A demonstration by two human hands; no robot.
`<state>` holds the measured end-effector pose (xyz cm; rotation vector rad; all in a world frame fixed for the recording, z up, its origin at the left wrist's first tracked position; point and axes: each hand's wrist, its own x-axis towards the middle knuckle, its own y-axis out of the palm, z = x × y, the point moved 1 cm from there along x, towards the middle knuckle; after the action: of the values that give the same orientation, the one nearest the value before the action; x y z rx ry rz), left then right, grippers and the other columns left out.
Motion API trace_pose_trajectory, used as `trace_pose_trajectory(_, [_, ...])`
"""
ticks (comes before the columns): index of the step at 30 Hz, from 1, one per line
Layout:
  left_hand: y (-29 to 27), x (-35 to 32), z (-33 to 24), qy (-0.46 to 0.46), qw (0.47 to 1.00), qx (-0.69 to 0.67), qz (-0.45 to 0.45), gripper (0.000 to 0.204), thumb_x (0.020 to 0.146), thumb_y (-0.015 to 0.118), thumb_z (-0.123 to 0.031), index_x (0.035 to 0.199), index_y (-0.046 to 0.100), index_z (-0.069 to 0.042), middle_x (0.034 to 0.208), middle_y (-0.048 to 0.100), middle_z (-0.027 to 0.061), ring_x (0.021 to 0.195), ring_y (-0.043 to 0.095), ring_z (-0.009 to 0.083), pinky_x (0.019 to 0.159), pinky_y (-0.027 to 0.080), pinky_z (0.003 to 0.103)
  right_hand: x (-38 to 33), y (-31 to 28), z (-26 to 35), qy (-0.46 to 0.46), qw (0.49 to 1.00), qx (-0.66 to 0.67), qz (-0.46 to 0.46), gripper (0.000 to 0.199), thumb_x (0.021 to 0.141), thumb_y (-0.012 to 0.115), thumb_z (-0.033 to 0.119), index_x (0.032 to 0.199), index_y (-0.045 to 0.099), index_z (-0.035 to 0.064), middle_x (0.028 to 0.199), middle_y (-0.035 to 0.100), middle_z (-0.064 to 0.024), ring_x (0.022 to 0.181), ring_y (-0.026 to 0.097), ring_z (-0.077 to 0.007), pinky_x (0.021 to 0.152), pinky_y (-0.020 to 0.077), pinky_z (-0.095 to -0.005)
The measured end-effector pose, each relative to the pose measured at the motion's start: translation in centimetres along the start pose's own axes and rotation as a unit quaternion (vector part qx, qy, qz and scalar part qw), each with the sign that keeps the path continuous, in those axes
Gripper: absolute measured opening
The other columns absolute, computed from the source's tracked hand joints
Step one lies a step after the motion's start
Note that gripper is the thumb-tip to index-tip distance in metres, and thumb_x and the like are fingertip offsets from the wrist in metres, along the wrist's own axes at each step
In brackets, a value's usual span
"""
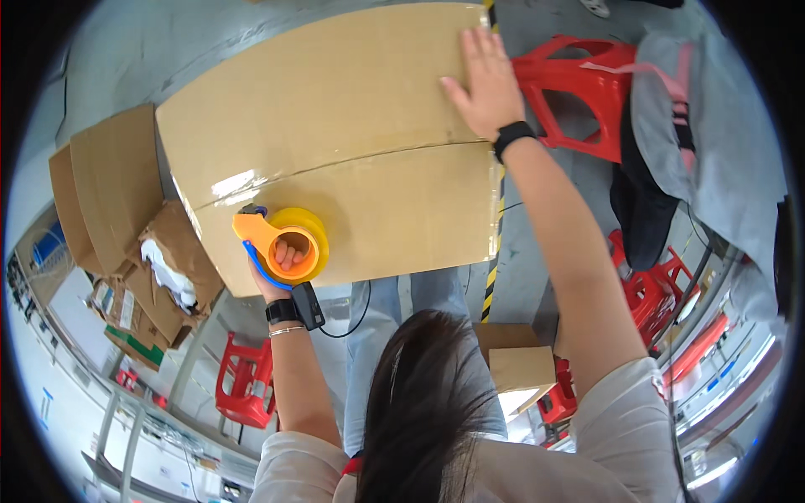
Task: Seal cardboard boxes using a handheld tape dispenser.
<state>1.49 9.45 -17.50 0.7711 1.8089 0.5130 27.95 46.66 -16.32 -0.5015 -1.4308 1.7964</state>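
Black wristbands both wrists, thin bracelet left, pale short sleeves.

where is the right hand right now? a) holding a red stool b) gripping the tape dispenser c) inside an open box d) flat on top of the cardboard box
d: the right hand lies open, palm down, on the cardboard box near the flap seam, while the left hand holds the tape dispenser at the box's near end.

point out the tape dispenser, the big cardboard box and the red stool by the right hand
tape dispenser (281, 239): head view, on its orange body beside the yellow roll.
cardboard box (352, 92): head view, on the bare far flap.
red stool (579, 71): head view, on its top rim.
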Motion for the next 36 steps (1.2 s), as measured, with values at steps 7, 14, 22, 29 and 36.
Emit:
trace_pose_trajectory(7, [-3.1,-6.3,0.1,0.012,0.986,-0.028,-0.163,0.046,0.094,0.034,-0.055,0.090,0.049,-0.011,0.061,0.038,-0.0007,0.049,0.038,0.0125,0.060,0.039,0.031,2.6,0.4,-1.0,-0.002,0.991,-0.030,0.133,0.068,0.089,0.056,0.039,0.140,0.034,0.0001,0.143,0.035,-0.0231,0.133,0.033,-0.0380,0.109,0.0276,-0.0437])
trace_pose_trajectory(14, [-6.9,-6.7,1.8,0.078,0.978,-0.071,-0.178,0.048,0.093,0.034,-0.055,0.094,0.052,-0.010,0.059,0.039,-0.0003,0.047,0.039,0.0140,0.058,0.041,0.031,7.4,4.2,-3.9,-0.063,0.988,-0.142,-0.003,0.065,0.090,0.055,0.041,0.138,0.038,0.0015,0.138,0.042,-0.0216,0.129,0.039,-0.0364,0.106,0.0317,-0.0438])
trace_pose_trajectory(22, [-9.4,-8.3,2.2,0.084,0.979,-0.116,-0.142,0.046,0.094,0.040,-0.048,0.105,0.055,-0.006,0.065,0.051,0.0024,0.054,0.049,0.0159,0.063,0.046,0.032,7.9,3.7,13.6,-0.171,0.980,-0.031,0.096,0.062,0.085,0.060,0.032,0.135,0.041,0.0009,0.135,0.043,-0.0208,0.128,0.037,-0.0365,0.107,0.0285,-0.0462])
trace_pose_trajectory(29, [-5.5,-7.1,-2.5,0.146,0.959,0.124,-0.208,0.050,0.094,0.046,-0.031,0.135,0.040,-0.002,0.107,0.062,0.0137,0.090,0.063,0.0207,0.079,0.052,0.033,2.6,11.2,36.1,-0.385,0.889,0.085,0.234,0.075,0.086,0.057,0.045,0.145,0.029,0.0091,0.151,0.029,-0.0078,0.140,0.025,-0.0238,0.114,0.0185,-0.0447])
trace_pose_trajectory(36, [-5.1,-6.0,-6.2,0.149,0.962,0.095,-0.207,0.059,0.096,0.041,-0.027,0.147,0.023,-0.005,0.127,0.054,0.0185,0.102,0.061,0.0228,0.084,0.052,0.033,1.6,10.3,34.9,-0.410,0.866,0.046,0.284,0.083,0.085,0.056,0.053,0.148,0.023,0.0106,0.152,0.026,-0.0053,0.141,0.024,-0.0220,0.114,0.0182,-0.0428])
